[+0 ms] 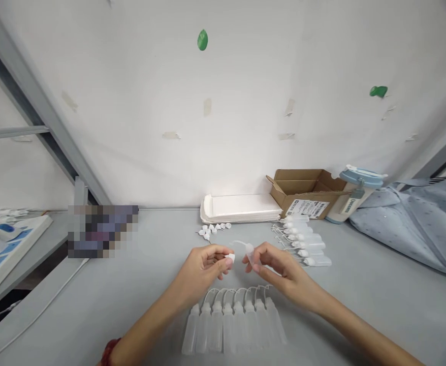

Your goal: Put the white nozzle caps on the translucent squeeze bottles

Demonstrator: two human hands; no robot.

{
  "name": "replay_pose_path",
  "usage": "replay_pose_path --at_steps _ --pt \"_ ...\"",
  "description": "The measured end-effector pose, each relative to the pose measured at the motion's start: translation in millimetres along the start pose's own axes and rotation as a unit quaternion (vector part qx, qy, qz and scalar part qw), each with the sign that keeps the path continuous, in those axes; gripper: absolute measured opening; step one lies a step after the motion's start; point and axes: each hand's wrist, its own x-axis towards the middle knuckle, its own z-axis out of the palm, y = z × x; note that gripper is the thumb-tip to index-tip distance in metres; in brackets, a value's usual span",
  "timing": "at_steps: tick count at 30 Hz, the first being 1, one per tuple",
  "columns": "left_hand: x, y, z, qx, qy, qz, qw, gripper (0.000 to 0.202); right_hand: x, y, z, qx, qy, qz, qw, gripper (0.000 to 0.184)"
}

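My left hand (203, 264) is closed in a pinch on a small white cap (229, 258). My right hand (272, 264) is closed around a small clear squeeze bottle (250, 252) with a thin bent tube arching from its top toward the cap. The two hands almost meet above the grey table (360, 295). Just in front of me lies a row of several clear bottles with bent tubes (234, 323). Behind my right hand lies another group of bottles with white caps (305, 241). Loose white caps (213, 230) are scattered behind my left hand.
A stack of white trays (242, 207) lies against the back wall, with an open cardboard box (307, 193) and a blue-lidded cup (354, 195) to its right. Blue cloth (417, 223) covers the right side. A white cable (48, 305) runs along the left.
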Motion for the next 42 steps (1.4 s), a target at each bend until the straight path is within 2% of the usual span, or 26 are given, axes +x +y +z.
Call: replay_pose_path --at_steps 3,7,13,18,24,30,36,42 --pt "-1 2 6.4 -0.021 0.018 0.002 1.000 0.031 -2 -10 5 0.139 -0.032 0.024 0.989 0.014" --pt "-4 5 6.7 -0.033 0.036 0.004 0.999 0.030 -2 -15 9 0.223 -0.060 0.040 0.972 0.015" --pt "-7 5 2.7 -0.014 -0.039 0.036 0.998 0.020 -2 -14 9 0.231 -0.080 0.058 0.968 0.014" --pt "-9 7 4.7 0.015 -0.079 0.030 0.996 0.021 -4 -14 7 0.236 -0.097 0.076 0.964 0.014" --pt "-12 2 13.1 0.049 -0.057 0.031 0.997 0.023 -3 -10 11 0.327 -0.111 0.125 0.930 0.021" --pt "-13 5 16.2 0.048 -0.024 0.089 0.995 0.017 0 -12 11 0.418 -0.099 0.188 0.883 0.027" --pt "-15 3 19.7 0.022 -0.038 0.017 0.999 0.030 -2 -15 12 0.411 -0.087 0.176 0.890 0.029" --pt "-18 3 21.0 0.079 -0.043 0.062 0.994 0.021 -2 -12 11 0.402 -0.097 0.178 0.893 0.029"
